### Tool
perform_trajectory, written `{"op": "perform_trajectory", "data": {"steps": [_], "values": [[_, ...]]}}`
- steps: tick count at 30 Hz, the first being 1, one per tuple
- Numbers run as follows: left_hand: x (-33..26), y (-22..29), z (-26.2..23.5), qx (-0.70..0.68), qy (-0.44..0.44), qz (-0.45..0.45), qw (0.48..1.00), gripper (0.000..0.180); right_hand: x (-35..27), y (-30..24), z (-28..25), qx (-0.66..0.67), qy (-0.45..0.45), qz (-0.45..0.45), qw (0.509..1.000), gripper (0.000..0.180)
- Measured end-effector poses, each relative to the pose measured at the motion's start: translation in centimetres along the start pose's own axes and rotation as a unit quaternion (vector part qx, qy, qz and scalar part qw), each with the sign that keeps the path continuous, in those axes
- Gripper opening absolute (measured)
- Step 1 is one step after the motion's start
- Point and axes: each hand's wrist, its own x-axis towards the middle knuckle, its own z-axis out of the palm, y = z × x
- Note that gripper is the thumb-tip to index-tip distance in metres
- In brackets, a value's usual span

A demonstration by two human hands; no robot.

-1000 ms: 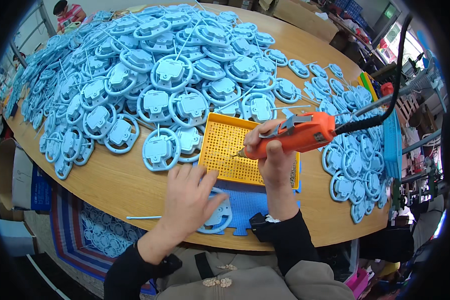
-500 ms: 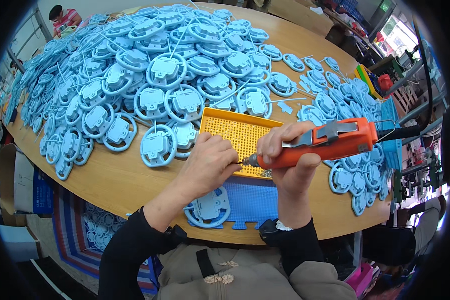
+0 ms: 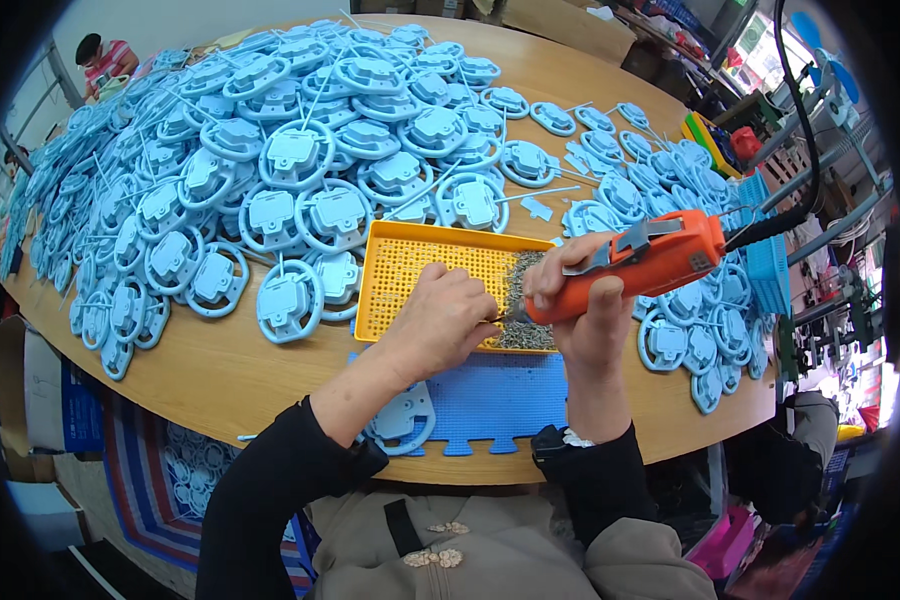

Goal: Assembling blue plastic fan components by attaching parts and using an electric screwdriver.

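Note:
My right hand is wrapped around an orange electric screwdriver, which points left over the yellow tray. Close to the screwdriver's tip, my left hand is closed with fingertips pinched together; whatever they hold is too small to make out. Small metal screws lie heaped at the tray's right end, partly behind my right hand. Below my left wrist, a light blue toy steering wheel rests on the blue foam mat, partly covered by my forearm.
A large heap of light blue steering wheels fills the table's left and far side. More steering wheels lie at the right, beside a blue basket. A black cable runs up from the screwdriver. Another person sits far left.
My left hand has moved right across the tray, toward the screws, still pinched near the screwdriver's tip. More of the screw heap shows. The whole view has shifted slightly.

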Motion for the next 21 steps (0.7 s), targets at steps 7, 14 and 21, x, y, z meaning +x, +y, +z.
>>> {"op": "perform_trajectory", "data": {"steps": [7, 14, 21], "values": [[0.1, -0.1, 0.7, -0.055, 0.029, -0.044, 0.997, 0.013, 0.4, -0.6, -0.1, 0.004, 0.015, -0.030, 0.999, 0.051], [-0.5, 0.0, 0.8, -0.251, 0.060, -0.105, 0.960, 0.009, 0.2, -1.7, 0.1, 0.053, 0.005, -0.059, 0.997, 0.053], [0.2, 0.3, 0.6, -0.316, -0.011, -0.204, 0.926, 0.015, 0.3, -1.7, -0.1, 0.003, 0.021, -0.055, 0.998, 0.054]]}}
